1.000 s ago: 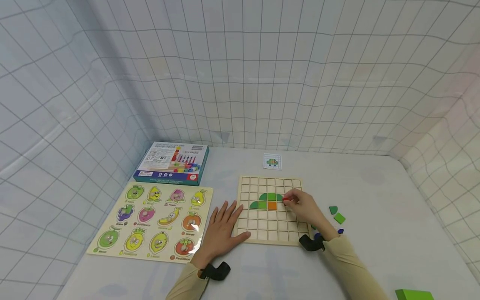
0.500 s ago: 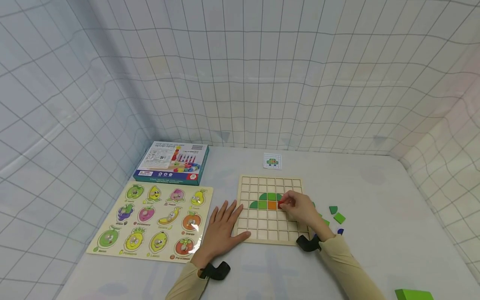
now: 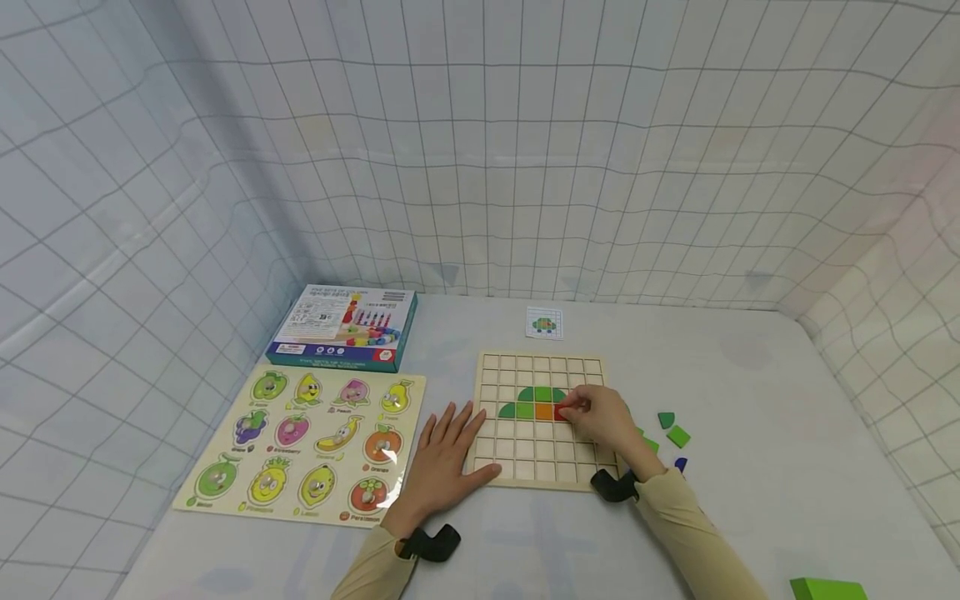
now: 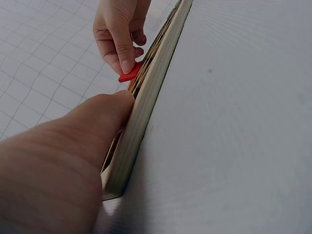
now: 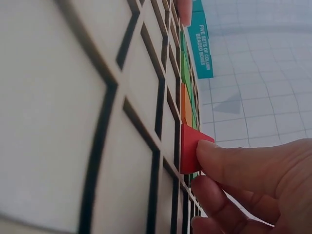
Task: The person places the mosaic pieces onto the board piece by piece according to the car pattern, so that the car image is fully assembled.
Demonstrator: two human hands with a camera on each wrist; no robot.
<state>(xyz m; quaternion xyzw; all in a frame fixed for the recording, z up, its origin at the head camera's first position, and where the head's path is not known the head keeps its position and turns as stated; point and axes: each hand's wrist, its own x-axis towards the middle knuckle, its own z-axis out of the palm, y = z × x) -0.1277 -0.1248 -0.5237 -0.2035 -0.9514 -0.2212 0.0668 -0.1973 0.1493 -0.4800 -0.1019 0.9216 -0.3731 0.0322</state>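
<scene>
My right hand (image 3: 602, 415) pinches a red square tile (image 5: 191, 148) between thumb and fingers. The tile sits tilted at a cell of the wooden grid board (image 3: 517, 472), just right of an orange tile (image 3: 544, 412). Green square and rounded tiles (image 3: 526, 410) fill cells to the left and in the row above. My left hand (image 3: 442, 468) lies flat with spread fingers at the board's left edge, its thumb on the near left corner. In the left wrist view the red tile stands partly above the board's surface.
Loose green tiles (image 3: 678, 436) and a blue piece (image 3: 681, 463) lie right of the board. A pattern card (image 3: 544, 323) is behind it. At left are a fruit puzzle (image 3: 300, 450) and a bead-set box (image 3: 342, 327). A green block (image 3: 827, 589) shows at the near right.
My right hand has moved slightly left and toward me, bringing the red tile from beside the upper green row to the cell next to the orange tile. The left hand has stayed still.
</scene>
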